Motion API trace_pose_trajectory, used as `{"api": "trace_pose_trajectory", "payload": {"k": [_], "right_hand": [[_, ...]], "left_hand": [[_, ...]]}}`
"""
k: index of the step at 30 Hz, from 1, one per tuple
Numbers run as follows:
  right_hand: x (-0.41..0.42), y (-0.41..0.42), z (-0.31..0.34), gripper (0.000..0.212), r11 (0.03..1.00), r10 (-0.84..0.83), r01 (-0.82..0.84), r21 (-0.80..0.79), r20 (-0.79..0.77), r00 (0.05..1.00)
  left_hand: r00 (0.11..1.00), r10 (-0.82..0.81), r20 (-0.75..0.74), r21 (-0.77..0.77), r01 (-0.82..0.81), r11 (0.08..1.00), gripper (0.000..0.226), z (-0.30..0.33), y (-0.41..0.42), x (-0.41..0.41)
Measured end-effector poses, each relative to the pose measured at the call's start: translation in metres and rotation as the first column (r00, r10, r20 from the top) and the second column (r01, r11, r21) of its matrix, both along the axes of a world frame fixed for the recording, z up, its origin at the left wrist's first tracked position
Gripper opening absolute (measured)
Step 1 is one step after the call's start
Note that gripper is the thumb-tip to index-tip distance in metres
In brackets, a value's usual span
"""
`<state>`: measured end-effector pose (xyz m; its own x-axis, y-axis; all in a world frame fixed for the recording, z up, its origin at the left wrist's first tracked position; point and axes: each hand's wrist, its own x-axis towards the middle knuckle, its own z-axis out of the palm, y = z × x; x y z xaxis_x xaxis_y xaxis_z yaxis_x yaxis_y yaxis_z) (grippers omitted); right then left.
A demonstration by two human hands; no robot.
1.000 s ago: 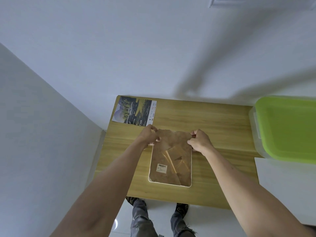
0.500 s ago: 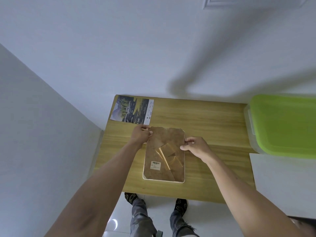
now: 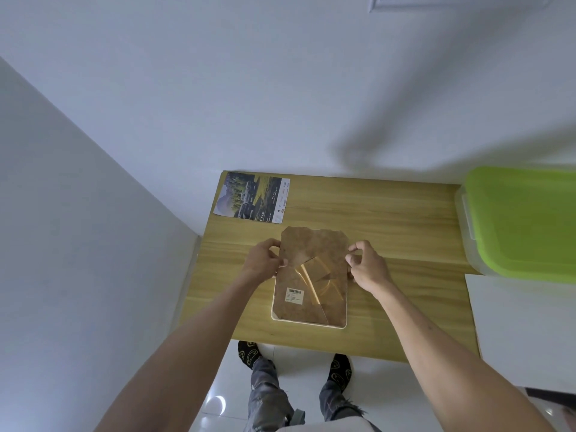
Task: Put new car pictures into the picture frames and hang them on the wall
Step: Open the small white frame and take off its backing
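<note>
Picture frame (image 3: 308, 294) face-down on the bench (image 3: 389, 219), backing probably thin and stiff; left hand (image 3: 263, 260) pinches its edge, right hand (image 3: 366, 266) fingers (image 3: 353, 254) curled just beside, seemingly not clamped.

The picture frame (image 3: 308, 294) lies face down on the bench (image 3: 389, 219), so its front is hidden. The left hand (image 3: 263, 260) covers the frame's upper left edge; the right hand (image 3: 367, 266) covers part of its right edge. Print on the barcode label (image 3: 294, 295) is too small to read, as is most text on the car picture (image 3: 252, 197). The green-lidded box (image 3: 523, 219) is cut off by the right edge of the frame. A moulding (image 3: 452, 1) at the top edge is also cut off.
</note>
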<state>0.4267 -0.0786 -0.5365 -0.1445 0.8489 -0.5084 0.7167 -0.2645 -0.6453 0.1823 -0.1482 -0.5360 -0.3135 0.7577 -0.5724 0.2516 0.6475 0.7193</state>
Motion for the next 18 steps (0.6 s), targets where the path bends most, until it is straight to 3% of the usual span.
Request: {"api": "trace_pose_trajectory", "payload": {"k": [7,12,18], "right_hand": [[0.006,-0.004,0.002,0.033,0.991,-0.022,0.012,-0.135,-0.077,0.997],[0.001,-0.006,0.004,0.036,0.991,-0.058,0.044,-0.123,-0.111,0.992],[-0.004,0.001,0.013,0.031,0.995,0.059,-0.064,-0.078,-0.063,0.996]], "left_hand": [[0.995,-0.037,-0.093,-0.006,0.037,0.999,0.02,-0.006,-0.001,0.004],[0.991,-0.047,-0.124,0.011,0.048,0.999,0.022,-0.007,-0.003,0.007],[0.999,0.028,-0.03,0.079,-0.026,0.997,0.023,-0.001,0.003,0.003]]}}
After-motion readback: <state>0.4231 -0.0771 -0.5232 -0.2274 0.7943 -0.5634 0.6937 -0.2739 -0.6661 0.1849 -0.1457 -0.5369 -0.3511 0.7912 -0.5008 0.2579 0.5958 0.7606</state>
